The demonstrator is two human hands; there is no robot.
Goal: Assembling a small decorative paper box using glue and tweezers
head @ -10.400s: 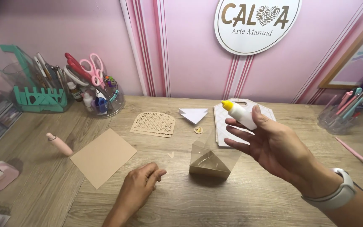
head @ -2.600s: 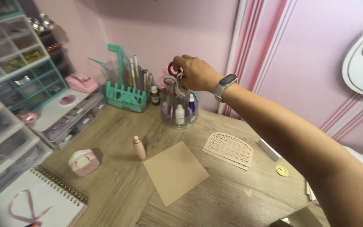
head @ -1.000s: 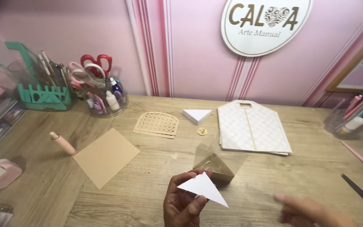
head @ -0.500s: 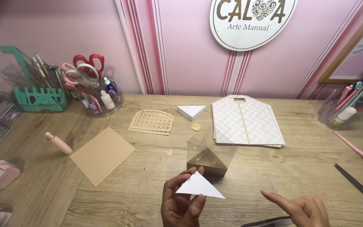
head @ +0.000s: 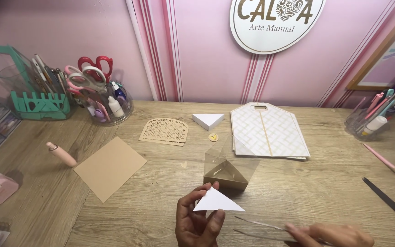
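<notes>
Between left hand (head: 198, 225) fingers (head: 205, 188), pinched at its left corner just above the tabletop (head: 161, 210), white paper triangle (head: 216, 201) looks light, thin, crease-prone, so edge grip suits; right hand (head: 330, 234) fingers closed on slim metal tweezers (head: 261, 228) just right.

From my left hand (head: 197, 224), the triangular box (head: 227, 171) sits at twelve o'clock, the patterned bag sheet (head: 270, 130) at one behind it, the square card (head: 109, 167) at ten, and the scissors jar (head: 108, 103) far behind that.
</notes>
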